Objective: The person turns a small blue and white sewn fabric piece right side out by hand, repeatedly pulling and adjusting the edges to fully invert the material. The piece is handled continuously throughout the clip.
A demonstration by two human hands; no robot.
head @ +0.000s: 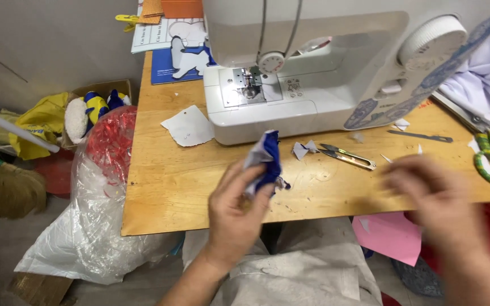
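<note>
1. Left hand: pinched shut on blue-and-white fabric piece, held above wooden table before sewing machine.
2. Fabric: light, limp, crumpling; best pinched along an edge.
3. Right hand: blurred, seemingly empty, fingers loosely spread, near thread snips.

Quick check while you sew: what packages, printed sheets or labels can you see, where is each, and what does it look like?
Printed sheet: table's far left corner, white, ruled boxes, cat outline.
Blue card: just before that sheet, blue rectangle under a white cat cutout.
Cardboard box: floor, left of the table, brown, open, holding stuffed pieces.
Plastic bag: floor by the table's left edge, clear, crumpled.
Yellow bag: floor, far left, crumpled, dark print.
</note>
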